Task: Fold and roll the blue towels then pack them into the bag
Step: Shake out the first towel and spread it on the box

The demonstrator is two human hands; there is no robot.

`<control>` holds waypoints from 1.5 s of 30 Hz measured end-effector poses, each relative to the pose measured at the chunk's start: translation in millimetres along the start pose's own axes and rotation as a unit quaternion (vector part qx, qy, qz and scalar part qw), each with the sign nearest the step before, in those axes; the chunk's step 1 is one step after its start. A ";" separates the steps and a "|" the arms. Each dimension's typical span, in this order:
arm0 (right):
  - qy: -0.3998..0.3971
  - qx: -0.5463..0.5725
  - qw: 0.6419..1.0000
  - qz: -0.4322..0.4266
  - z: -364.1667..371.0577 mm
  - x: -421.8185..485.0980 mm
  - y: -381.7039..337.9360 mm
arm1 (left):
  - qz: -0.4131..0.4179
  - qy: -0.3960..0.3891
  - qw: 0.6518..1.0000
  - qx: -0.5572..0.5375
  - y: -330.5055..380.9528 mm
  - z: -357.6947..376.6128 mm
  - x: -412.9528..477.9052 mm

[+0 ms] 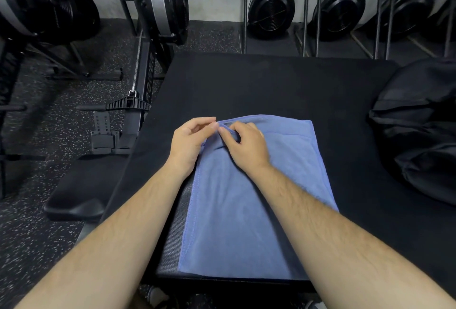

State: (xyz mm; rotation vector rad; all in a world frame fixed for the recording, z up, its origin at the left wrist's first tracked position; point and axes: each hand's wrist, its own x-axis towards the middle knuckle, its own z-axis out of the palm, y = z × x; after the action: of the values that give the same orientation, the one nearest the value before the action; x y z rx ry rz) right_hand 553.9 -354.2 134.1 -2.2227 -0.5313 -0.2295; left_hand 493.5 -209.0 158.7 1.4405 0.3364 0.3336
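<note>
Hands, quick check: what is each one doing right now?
Left hand: pinching the far left corner of the blue towel.
Right hand: fingers curled, pinching the same towel corner beside it.

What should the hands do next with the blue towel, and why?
Probably start rolling. The blue towel already lies folded and flat, and the left hand and right hand pinch its far corner, so curling that end toward the body seems the next step.

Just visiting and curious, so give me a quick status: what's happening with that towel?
Left hand and right hand both pinching far corner of blue towel. Towel folded flat, not rolled. Black bag waiting at right. Nothing in the way.
</note>
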 end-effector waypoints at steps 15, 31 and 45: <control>-0.170 -0.236 0.954 0.079 -117.0 27.7 68.2 | 0.045 0.090 0.978 0.181 -14.6 9.0 12.1; -0.101 -0.006 0.983 0.156 -159.5 26.9 93.1 | 0.067 0.080 0.948 0.299 -17.7 16.2 12.2; -0.045 -0.144 0.965 0.217 -129.6 46.6 110.7 | 0.068 0.085 0.943 0.313 -20.0 17.7 13.9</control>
State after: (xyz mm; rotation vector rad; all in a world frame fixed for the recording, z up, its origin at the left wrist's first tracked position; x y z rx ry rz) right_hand 646.6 -502.7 157.7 -2.5756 -0.0470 0.0283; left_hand 513.9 -221.2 140.3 2.0730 0.5153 0.4926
